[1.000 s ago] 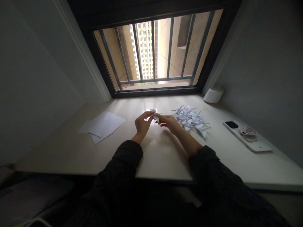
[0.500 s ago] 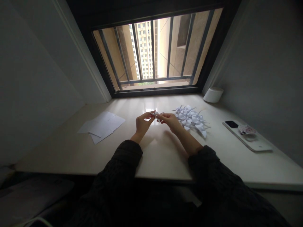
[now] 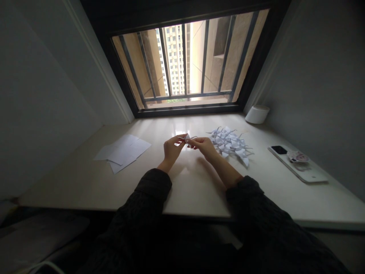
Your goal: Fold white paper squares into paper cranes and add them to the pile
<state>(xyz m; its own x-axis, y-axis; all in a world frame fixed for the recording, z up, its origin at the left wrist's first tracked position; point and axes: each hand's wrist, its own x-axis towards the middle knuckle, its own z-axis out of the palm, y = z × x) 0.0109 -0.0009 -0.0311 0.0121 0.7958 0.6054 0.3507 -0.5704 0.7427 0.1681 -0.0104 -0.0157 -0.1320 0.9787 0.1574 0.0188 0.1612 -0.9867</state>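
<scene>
Both hands meet above the middle of the pale desk (image 3: 199,190). My left hand (image 3: 172,148) and my right hand (image 3: 203,146) each pinch one side of a small folded white paper piece (image 3: 188,139), held just above the surface. Thin paper points stick out to the right of it. Right of my right hand lies a pile of several folded white paper cranes (image 3: 230,144). Dark knitted sleeves cover both forearms.
A few flat white sheets (image 3: 122,152) lie at the left of the desk. A white phone (image 3: 298,167) with a round sticker grip rests at the right, a white round container (image 3: 257,114) in the back right corner. A barred window (image 3: 188,64) stands behind.
The paper piece has been pressed smaller and lower between the fingertips. Both hands stay at nearly the same spot, the right hand shifting slightly.
</scene>
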